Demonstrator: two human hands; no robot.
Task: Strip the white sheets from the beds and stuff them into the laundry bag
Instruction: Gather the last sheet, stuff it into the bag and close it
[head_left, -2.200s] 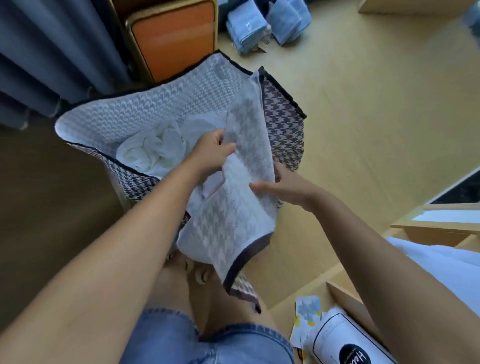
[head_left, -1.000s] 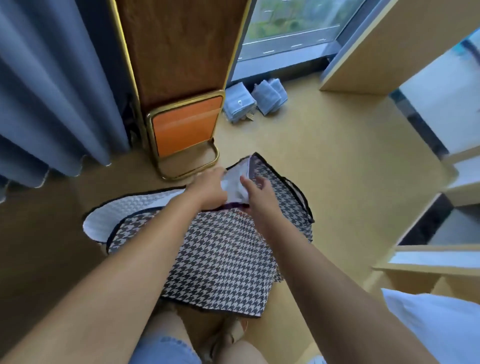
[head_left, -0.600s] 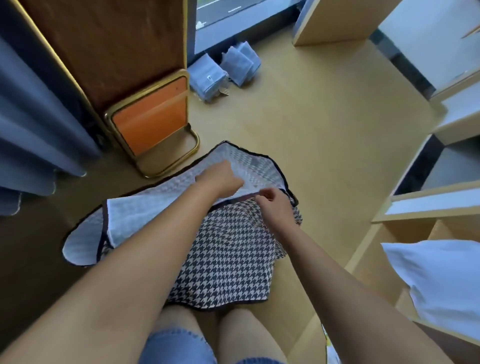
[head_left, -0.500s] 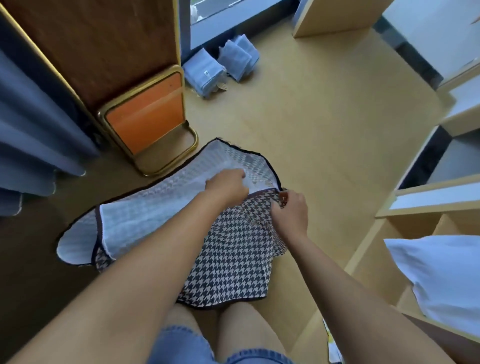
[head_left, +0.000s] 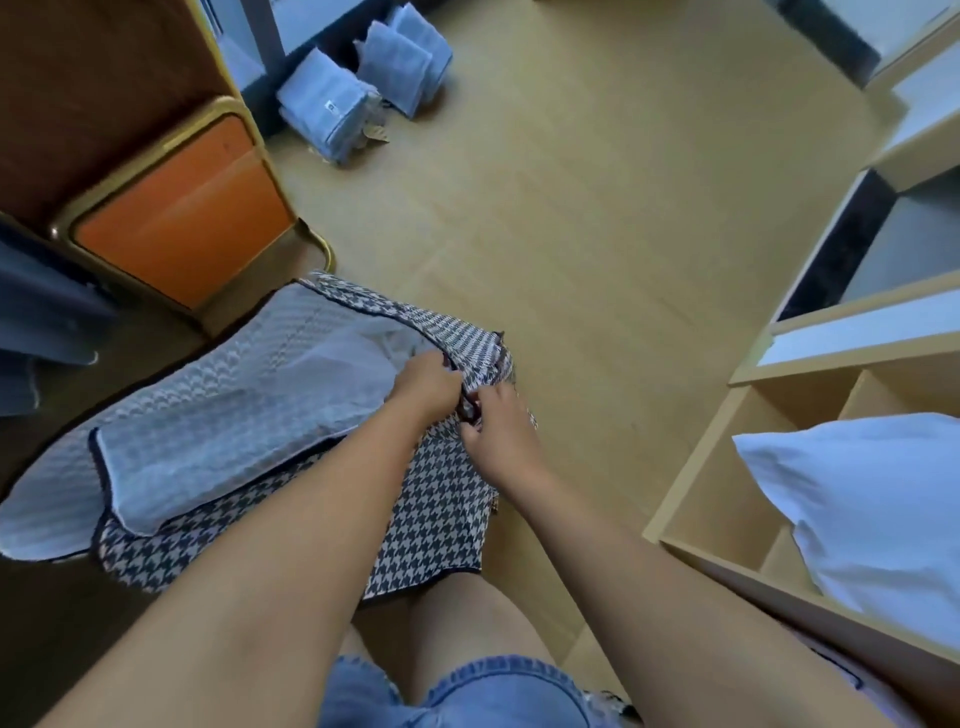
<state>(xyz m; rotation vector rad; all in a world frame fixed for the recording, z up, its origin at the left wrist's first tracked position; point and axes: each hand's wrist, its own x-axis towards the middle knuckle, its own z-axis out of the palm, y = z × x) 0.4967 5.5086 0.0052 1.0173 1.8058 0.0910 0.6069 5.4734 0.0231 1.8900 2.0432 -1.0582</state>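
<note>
Mid-frame, the left hand (head_left: 426, 387) and right hand (head_left: 493, 421) are each pinching the dark rim of the houndstooth laundry bag (head_left: 441, 514), which is lying on the floor (head_left: 597, 234). A white sheet (head_left: 387, 340) is peeking out inside its mouth. They seem to be closing the bag; the next move is probably drawing the rim together.

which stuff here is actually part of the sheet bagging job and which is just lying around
Part of the job:
- houndstooth laundry bag, its dark-trimmed edge gripped by the left hand and right hand
- white sheet showing at the bag's mouth

Just lying about:
- folded blue towels on the floor
- white pillow
- orange-panelled stand
- wooden shelf unit
</note>
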